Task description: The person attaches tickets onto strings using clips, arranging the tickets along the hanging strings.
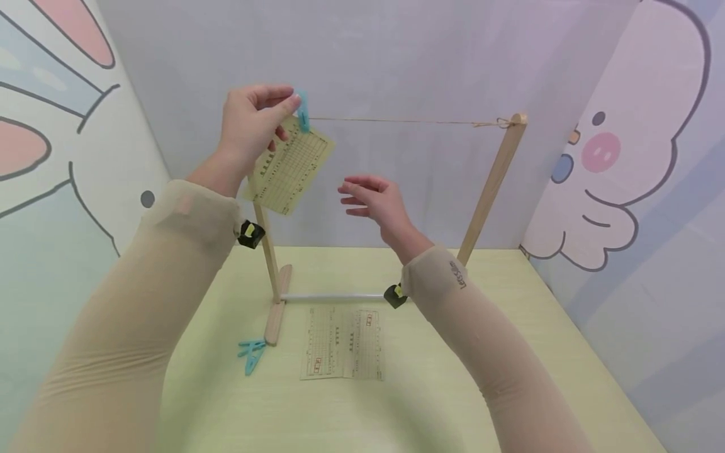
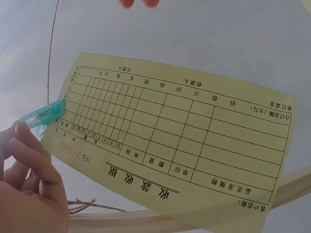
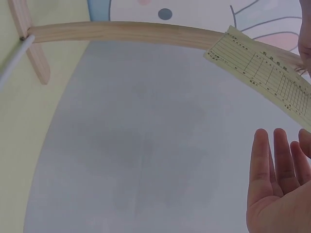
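Note:
My left hand [image 1: 255,123] pinches a light-blue clothespin [image 1: 303,112] near the left end of the string [image 1: 396,120]. The clothespin [image 2: 51,112] bites the edge of a yellow receipt slip [image 2: 170,141], printed with a table and Chinese characters. In the head view the slip [image 1: 291,170] hangs tilted below the string. To the right and lower, my right hand [image 1: 376,204] hovers in the air with fingers extended and nothing in them. In the right wrist view its fingers [image 3: 261,165] stand apart from the slip [image 3: 267,73].
The string runs to a wooden post [image 1: 493,189] at right; another post [image 1: 266,251] stands at left on a wooden foot [image 1: 274,324]. A white rod [image 1: 334,296] joins them low down. On the table lie blue clothespins [image 1: 253,355] and printed slips [image 1: 342,343].

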`<state>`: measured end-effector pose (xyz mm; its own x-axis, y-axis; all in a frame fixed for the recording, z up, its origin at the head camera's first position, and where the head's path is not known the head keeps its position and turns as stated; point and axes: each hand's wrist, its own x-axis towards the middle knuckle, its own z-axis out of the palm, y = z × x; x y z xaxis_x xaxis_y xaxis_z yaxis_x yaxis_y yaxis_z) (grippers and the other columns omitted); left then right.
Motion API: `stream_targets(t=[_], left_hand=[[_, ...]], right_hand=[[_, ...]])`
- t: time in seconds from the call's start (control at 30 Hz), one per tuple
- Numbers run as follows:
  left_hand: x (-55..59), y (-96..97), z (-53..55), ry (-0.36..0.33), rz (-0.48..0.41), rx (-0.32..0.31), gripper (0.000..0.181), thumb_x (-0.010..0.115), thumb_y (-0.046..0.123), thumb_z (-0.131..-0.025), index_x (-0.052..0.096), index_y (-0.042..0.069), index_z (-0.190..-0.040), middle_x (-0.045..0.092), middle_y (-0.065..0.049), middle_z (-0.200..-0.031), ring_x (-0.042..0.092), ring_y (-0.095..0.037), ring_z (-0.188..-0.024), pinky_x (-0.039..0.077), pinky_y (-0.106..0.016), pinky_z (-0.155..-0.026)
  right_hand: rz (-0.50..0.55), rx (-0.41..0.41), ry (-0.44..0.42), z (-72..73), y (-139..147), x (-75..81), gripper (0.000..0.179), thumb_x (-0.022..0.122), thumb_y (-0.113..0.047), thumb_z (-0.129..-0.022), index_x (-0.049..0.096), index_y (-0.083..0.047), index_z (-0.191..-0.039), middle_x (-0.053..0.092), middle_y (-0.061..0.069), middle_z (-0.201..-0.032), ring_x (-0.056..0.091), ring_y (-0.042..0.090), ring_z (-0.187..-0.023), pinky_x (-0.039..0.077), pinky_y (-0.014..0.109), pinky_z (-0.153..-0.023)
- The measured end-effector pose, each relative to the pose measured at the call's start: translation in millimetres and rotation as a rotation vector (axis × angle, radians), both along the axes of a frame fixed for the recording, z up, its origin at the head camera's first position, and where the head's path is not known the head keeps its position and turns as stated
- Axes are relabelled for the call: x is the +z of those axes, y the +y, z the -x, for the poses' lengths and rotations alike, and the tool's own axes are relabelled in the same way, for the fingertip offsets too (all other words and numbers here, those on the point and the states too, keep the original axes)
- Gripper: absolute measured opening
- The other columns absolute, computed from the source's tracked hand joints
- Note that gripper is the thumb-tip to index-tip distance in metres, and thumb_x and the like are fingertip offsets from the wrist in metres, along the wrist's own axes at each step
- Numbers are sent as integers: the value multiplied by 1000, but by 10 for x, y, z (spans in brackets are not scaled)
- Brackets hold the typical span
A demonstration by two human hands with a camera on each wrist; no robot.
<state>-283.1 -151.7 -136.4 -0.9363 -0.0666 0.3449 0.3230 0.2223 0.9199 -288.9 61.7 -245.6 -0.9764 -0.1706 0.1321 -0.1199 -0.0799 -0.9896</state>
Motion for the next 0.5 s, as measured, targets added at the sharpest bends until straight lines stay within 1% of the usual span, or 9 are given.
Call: stream_targets(t=[0.03, 0.1, 0.13, 0.2, 0.3, 0.43, 0.5], left_hand=[[1, -3, -2, 2, 6, 3, 43, 72, 30, -91, 65, 11, -129, 70, -1, -117, 54, -7, -50, 37, -17, -40], [5, -12, -13, -4, 3, 13, 43, 72, 30, -91, 65, 12, -130, 69, -1, -120, 55, -7, -52, 37, -16, -41], [6, -19, -24, -3, 3, 21, 42, 72, 30, -91, 65, 13, -129, 69, -1, -121, 55, -7, -53, 38, -16, -41], [7, -34, -51, -2, -6, 32, 42, 71, 31, -92, 65, 14, -130, 66, 0, -126, 56, -8, -55, 39, -16, -42], [-5, -62, -103, 32, -35, 56, 40, 71, 31, -92, 66, 15, -128, 65, 1, -126, 58, -8, -58, 41, -16, -44], [-47, -106, -168, 83, -124, 55, 34, 73, 29, -90, 69, 15, -121, 65, 5, -117, 60, -9, -61, 43, -16, -44], [-81, -125, -201, 98, -174, 45, 31, 74, 27, -90, 70, 14, -118, 64, 6, -112, 59, -9, -61, 43, -16, -44]], right_hand=[[2, -4, -1, -4, 15, 3, 25, 67, -17, -95, 69, -4, -117, 74, 10, -109, 71, 30, -102, 60, 36, -84], [16, -9, 1, -11, 53, 10, 24, 67, -17, -95, 69, -4, -116, 75, 8, -106, 71, 31, -103, 60, 35, -83], [23, -13, 2, -19, 74, 16, 24, 68, -17, -95, 69, -4, -116, 75, 7, -104, 72, 29, -100, 60, 34, -83], [55, -20, 2, -34, 117, 27, 24, 68, -16, -95, 69, -4, -115, 76, 5, -100, 72, 30, -101, 60, 32, -81], [103, -32, 0, -72, 190, 42, 22, 69, -15, -94, 71, -5, -113, 76, 3, -97, 74, 26, -94, 61, 30, -79], [155, -29, 7, -122, 297, 44, 16, 68, -15, -94, 72, -8, -108, 76, 2, -94, 74, 19, -86, 60, 29, -78], [178, -23, 16, -141, 352, 31, 14, 68, -15, -95, 72, -9, -106, 76, 1, -94, 74, 19, -86, 60, 29, -79]])
